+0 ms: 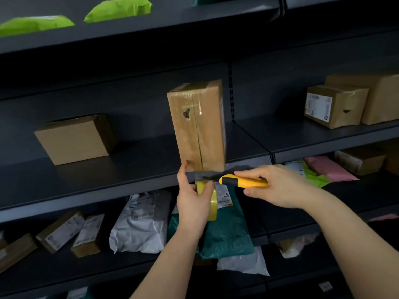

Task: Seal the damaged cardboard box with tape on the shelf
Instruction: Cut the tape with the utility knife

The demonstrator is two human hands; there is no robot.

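Cardboard box (195, 126) upright at front edge of shelf (129, 169), hole in front face | left hand (192, 203) curled round yellow tape roll (212, 201) just below box | right hand (278, 186) grips yellow knife (244, 182), blade tip beside the roll

Both forearms were extended forward; the left hand (192, 203) stood thumb-up, curled tight, the right hand (278, 187) clenched just beside it.

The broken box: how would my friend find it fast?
Find the dark middle shelf. At its front edge, right above the yellow knife, stands the cardboard box. Unlike its lower neighbours, it stands tall on end, with a dark hole in its front.
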